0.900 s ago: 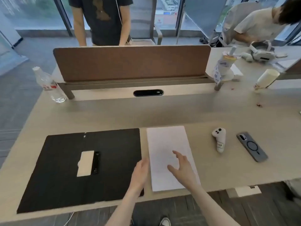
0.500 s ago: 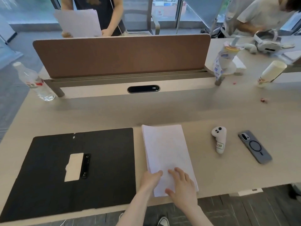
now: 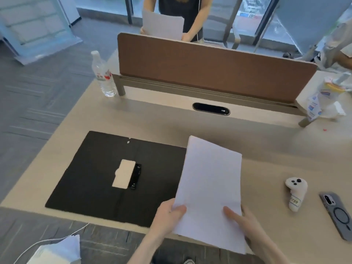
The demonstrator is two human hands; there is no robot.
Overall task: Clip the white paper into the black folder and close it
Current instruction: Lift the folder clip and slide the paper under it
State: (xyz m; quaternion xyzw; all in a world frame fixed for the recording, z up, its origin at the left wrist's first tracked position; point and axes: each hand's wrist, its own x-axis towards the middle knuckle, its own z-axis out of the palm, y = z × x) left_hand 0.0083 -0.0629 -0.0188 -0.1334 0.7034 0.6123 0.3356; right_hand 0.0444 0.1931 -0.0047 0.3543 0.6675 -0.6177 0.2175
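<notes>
The black folder [image 3: 95,178] lies open and flat on the desk's near left, with its white-and-black clip [image 3: 126,174] in the middle. The stack of white paper [image 3: 211,187] is lifted off the desk and tilted up, its left edge overlapping the folder's right side. My left hand [image 3: 167,216] grips the paper's lower left corner, thumb on top. My right hand [image 3: 247,225] holds the lower right edge, with a finger over the sheet.
A white game controller [image 3: 296,193] and a grey phone [image 3: 337,214] lie to the right. A water bottle [image 3: 102,75] stands at the far left by the brown divider [image 3: 209,67]. Behind the divider a person holds paper [image 3: 163,24]. A cable and more paper [image 3: 57,250] sit below the desk edge.
Both hands closed on the paper's near edge and lifted it off the desk, swinging it left over the folder's edge. The head camera view swung and tilted.
</notes>
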